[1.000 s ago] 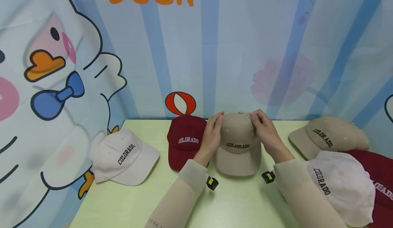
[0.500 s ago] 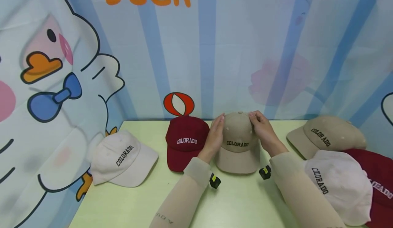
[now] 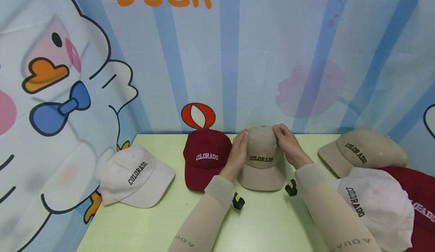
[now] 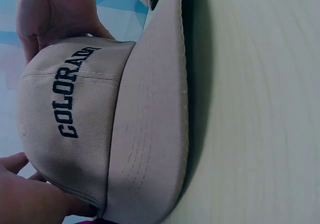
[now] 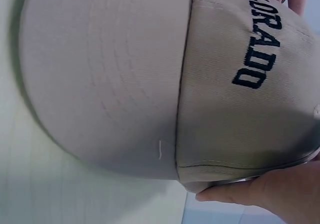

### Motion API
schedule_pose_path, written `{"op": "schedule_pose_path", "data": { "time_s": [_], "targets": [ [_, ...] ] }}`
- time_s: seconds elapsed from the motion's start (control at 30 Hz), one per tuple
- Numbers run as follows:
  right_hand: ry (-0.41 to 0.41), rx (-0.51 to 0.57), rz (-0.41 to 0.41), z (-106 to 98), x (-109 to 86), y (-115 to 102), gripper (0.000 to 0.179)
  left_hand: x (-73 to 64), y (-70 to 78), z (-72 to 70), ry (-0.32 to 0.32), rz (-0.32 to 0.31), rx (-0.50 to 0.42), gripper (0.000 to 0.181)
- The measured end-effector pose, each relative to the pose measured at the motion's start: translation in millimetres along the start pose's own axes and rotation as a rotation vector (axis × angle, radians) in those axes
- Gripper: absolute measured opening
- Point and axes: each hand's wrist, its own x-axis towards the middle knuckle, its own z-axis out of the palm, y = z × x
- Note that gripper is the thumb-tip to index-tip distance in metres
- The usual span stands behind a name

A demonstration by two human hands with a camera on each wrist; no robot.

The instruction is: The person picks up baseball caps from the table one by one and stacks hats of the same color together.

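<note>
At the pale desk [image 3: 261,222], left hand [image 3: 238,152] and right hand [image 3: 289,145], both partly closed, grip one beige cap [image 3: 261,146], ideally lightly and evenly.

Held beige cap [image 3: 261,163] looks like matt cloth, fine ribbed weave, stitched brim. Table [image 3: 261,218]: smooth, soft sheen, faint wood grain. Backdrop [image 3: 261,56] reads as creased cloth.

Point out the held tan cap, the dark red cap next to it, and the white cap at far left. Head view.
Held tan cap [image 3: 261,159]: head view, lettering on the crown's front.
Dark red cap [image 3: 207,157]: head view, lettering above the brim.
White cap [image 3: 137,173]: head view, slanted lettering.
</note>
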Motion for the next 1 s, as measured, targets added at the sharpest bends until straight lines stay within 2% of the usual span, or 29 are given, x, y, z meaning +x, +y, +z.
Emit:
{"op": "schedule_pose_path", "data": {
  "time_s": [0.5,0.63,0.8,1.0],
  "targets": [
    [-0.011,-0.016,0.019,-6.4,9.2,10.4,0.034,3.8,-6.3,1.2,-0.006,-0.010,-0.001,0.060],
    [-0.009,-0.048,0.026,-9.5,7.3,7.4,0.044,3.1,-5.3,0.6,0.006,-0.002,0.010,0.060],
    [-0.002,-0.140,0.022,-19.2,-2.7,2.8,0.063,-2.0,0.0,1.2,0.029,0.010,0.065,0.056],
    [0.017,-0.213,-0.013,-37.6,-25.1,-6.3,0.071,-17.7,17.5,10.9,0.097,0.045,0.115,0.044]
  ]
}}
